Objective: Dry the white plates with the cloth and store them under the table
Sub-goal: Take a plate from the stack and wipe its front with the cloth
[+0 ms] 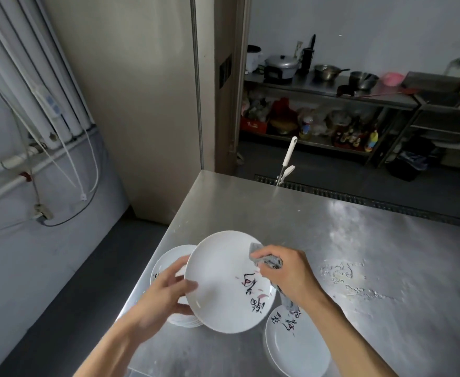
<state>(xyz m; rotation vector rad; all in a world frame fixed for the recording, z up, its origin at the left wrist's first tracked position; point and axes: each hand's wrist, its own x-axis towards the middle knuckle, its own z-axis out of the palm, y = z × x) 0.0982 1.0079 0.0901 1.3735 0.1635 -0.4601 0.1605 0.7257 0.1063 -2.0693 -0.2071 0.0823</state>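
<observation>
My left hand [166, 292] grips the left rim of a white plate [218, 284] with dark lettering, held tilted above the steel table [359, 268]. My right hand [288, 273] holds a bunched grey cloth [267, 258] against the plate's right side, with the cloth's tail hanging below the wrist. Behind the held plate, at the table's left edge, sits a stack of white plates [169, 259], partly hidden. Another stack of white plates [294, 346] lies at the front of the table under my right forearm.
A white-handled tool [287, 161] sticks up at the table's far edge. Wet smears mark the tabletop at the right. Across a dark floor stands a steel shelf [332, 91] with pots and bottles. A tall steel cabinet [141, 104] stands at the back left.
</observation>
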